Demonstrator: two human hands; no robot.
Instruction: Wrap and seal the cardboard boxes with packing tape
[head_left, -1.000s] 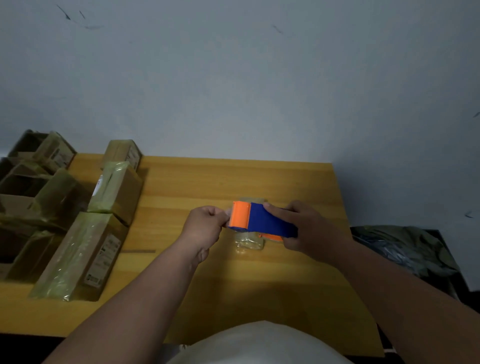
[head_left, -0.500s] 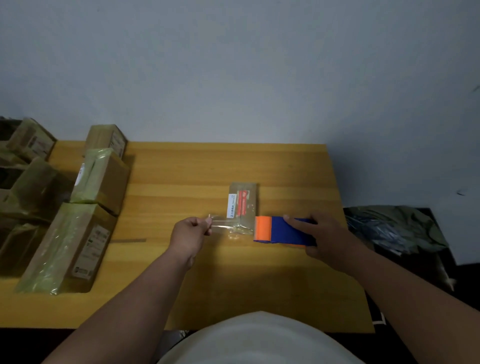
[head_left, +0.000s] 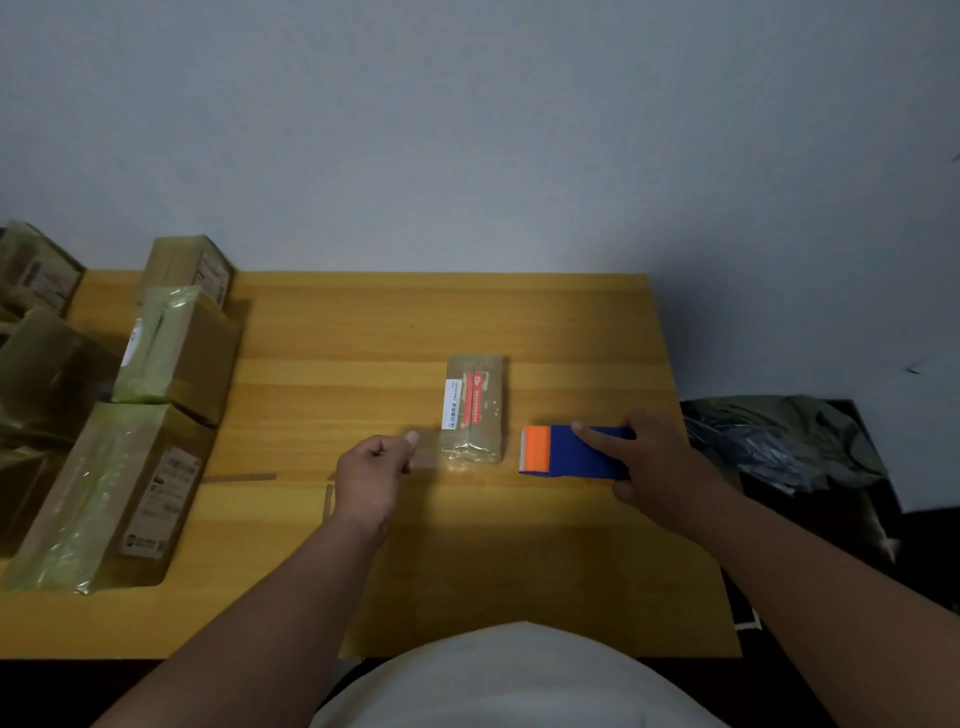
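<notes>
left hand (head_left: 370, 470) pinching tape (head_left: 427, 451), right hand (head_left: 657, 467) gripping dispenser (head_left: 571, 451)

Stacked boxes (head_left: 36, 364) cut off by the left edge. Label print on the small box (head_left: 475, 408) too small to read. Clear tape strip (head_left: 427, 448) faint, its far end lost against the small box. Rear of the tape dispenser (head_left: 574, 451) covered by the right hand (head_left: 657, 462). Dark bag (head_left: 789, 441) beside the counter (head_left: 415, 322) murky, contents unclear.
</notes>
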